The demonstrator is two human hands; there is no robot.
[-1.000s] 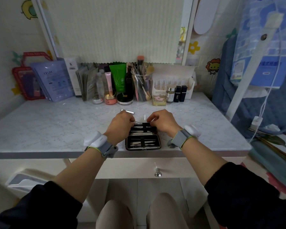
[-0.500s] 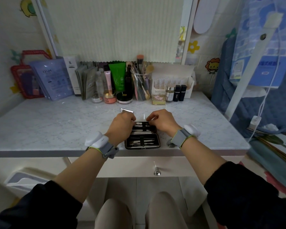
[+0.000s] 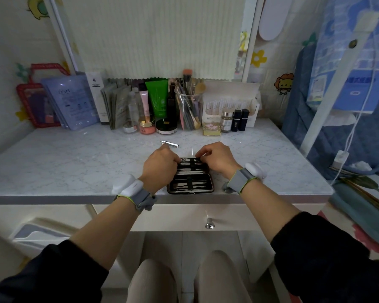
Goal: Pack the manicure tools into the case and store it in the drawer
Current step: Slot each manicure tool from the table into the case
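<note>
A black manicure case [image 3: 190,182] lies open at the front edge of the marble desk, with several metal tools strapped inside both halves. My left hand [image 3: 159,164] and my right hand [image 3: 217,158] rest over the case's far half, fingertips pinching a small metal tool [image 3: 185,159] between them at the straps. A silver nail clipper [image 3: 170,144] lies loose on the desk just beyond my left hand. The white drawer [image 3: 184,217] with a crystal knob [image 3: 209,224] sits shut right under the case.
A row of cosmetics stands along the back wall: a green tube [image 3: 158,98], a clear brush cup [image 3: 188,110], jars, lipsticks, a white box [image 3: 230,103], and mask packs [image 3: 71,101] at left. Blue fabric and a white cable [image 3: 350,132] hang at right.
Both hands stay over the far half of the case, shifting only slightly as the fingers work the small tool. The clipper has not moved.
</note>
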